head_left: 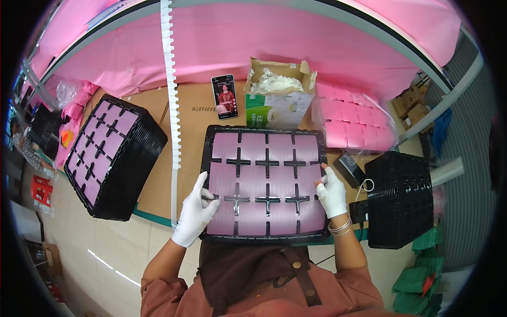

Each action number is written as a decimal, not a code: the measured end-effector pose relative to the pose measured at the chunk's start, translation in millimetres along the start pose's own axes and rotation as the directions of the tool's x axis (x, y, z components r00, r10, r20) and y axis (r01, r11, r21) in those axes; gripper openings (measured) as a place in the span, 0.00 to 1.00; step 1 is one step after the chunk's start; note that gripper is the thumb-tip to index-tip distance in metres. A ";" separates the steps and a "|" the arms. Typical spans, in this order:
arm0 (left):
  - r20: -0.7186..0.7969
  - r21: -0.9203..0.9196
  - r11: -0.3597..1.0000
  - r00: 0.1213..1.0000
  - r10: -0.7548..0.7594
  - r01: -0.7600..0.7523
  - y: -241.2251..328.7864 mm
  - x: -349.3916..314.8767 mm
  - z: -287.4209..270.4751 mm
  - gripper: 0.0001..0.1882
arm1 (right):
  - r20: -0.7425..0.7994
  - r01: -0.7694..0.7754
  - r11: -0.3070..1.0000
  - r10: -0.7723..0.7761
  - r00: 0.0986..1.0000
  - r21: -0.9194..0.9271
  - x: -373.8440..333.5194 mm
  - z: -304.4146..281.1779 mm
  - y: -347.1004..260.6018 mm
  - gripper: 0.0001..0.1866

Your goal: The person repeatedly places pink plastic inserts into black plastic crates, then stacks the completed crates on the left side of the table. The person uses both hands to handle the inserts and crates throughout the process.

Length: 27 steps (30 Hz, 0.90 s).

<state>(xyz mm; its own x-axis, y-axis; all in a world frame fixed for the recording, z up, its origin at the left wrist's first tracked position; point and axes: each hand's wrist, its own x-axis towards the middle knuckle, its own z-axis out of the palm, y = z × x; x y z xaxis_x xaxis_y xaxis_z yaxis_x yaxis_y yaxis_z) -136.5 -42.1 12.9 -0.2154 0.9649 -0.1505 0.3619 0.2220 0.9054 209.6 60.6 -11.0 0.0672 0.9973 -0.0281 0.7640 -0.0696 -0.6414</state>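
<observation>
In front of me lies a black plastic tray [266,240] with pink-purple sheet [253,216] across its top. Black cross-shaped dividers [267,164] show through slots in the sheet in rows. My left hand [195,212], in a white glove, grips the tray's left rim, thumb and forefinger bent at a divider end there. At the right rim is my right hand [332,195], in a white glove that leaves some fingertips bare. Its thumb and forefinger lie along the edge, and the other fingers are partly hidden.
Tall black tray stacks stand left [127,179] and right [400,201]. Behind my tray are a phone [225,96], a green-and-white carton [277,108] of white scraps and bagged pink sheets [356,119]. A white notched strip [171,105] hangs left. A black adapter [348,170] with cable sits right.
</observation>
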 end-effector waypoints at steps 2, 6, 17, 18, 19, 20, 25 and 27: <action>0.002 -0.011 1.000 1.000 -0.020 0.020 0.7 -3.5 -0.2 0.45 | 0.008 -0.010 1.000 0.010 1.000 0.009 2.0 0.5 -3.2 0.31; -0.041 0.105 0.992 0.996 0.075 -0.070 -1.0 -14.7 0.9 0.44 | 0.030 -0.045 0.998 0.046 0.998 -0.040 -3.7 -9.1 -8.8 0.30; -0.094 -0.201 0.966 0.985 0.143 -0.160 8.7 41.7 -43.3 0.22 | 0.160 -0.039 0.815 -0.067 0.985 0.578 51.7 -39.8 4.3 0.21; -0.006 -0.251 0.956 0.988 0.153 -0.149 18.4 57.9 -35.6 0.21 | 0.225 -0.042 0.776 -0.130 0.966 0.629 66.2 -30.6 -2.3 0.21; 0.112 -0.250 0.959 0.980 0.165 -0.133 11.5 80.9 -24.5 0.20 | 0.286 -0.048 0.734 -0.203 0.937 0.678 81.4 -18.7 -6.7 0.21; 0.254 -0.196 0.976 0.956 0.145 -0.096 17.8 100.0 -12.1 0.20 | 0.362 -0.126 0.639 -0.254 0.897 0.759 91.7 -9.3 -14.6 0.21; 0.276 -0.288 0.944 0.958 -0.077 0.159 3.3 180.3 29.6 0.15 | 0.529 -0.452 0.294 -0.285 0.799 0.842 151.5 40.5 11.5 0.20; 0.299 -0.275 0.938 0.946 -0.127 0.212 7.4 193.3 26.9 0.13 | 0.527 -0.448 0.322 -0.223 0.820 0.834 157.8 35.7 20.5 0.14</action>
<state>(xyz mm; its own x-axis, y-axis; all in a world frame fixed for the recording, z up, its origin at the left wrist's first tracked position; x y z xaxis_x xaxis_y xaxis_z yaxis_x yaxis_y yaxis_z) -151.1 149.9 -20.2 0.0217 0.9265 -0.3756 0.0439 0.3744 0.9262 213.0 217.3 -56.0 -0.4535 0.8448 -0.2840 -0.3192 -0.4515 -0.8332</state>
